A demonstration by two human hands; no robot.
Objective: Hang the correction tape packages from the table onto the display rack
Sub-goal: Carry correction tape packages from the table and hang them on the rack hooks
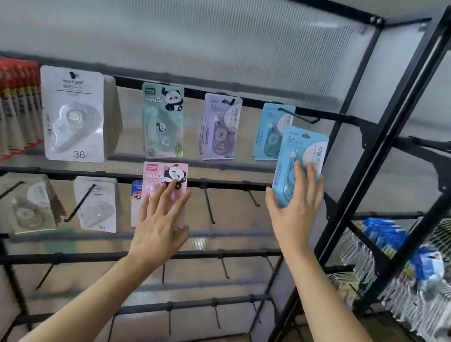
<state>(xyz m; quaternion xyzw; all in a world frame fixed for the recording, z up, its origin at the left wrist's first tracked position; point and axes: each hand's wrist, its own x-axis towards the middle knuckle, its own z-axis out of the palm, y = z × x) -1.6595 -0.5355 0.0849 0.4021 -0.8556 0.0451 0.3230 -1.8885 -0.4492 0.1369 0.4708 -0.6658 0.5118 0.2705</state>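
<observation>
1. Far left of the display rack [366, 74]: red packs [4, 105] crammed along the top rail, then a white package [72, 114] hung at the front of its own stack. Looks sorted by design, one hook per kind.
2. Next over, a green panda package [163, 120] up top. Right under it, left hand [158, 225] laid over a pink panda package [164, 184], fingers spread flat on the front, card top about level with the second rail. Probably lining the hole up with a hook there. Can't tell whether gripped or just pressed in place, thumb side too murky.
3. Bare hooks [208, 205] just right of that on the second rail, jutting toward the near side, so plenty of room left.
4. Purple package [220, 127] above those, hung, nothing touching it.
5. Blue stack [268, 132] sitting at the far end of its top-rail hook [297, 117], tip free.
6. Right hand [292, 210] grasping a matching blue package [299, 161], thumb at the lower left edge, fingers up the front, held upright just below that tip on the near side. Guessing the colour match is why it's here. Not on the hook yet.
7. Far right: neighbouring rack [403, 257] loaded with other packs. No table in shot.
</observation>
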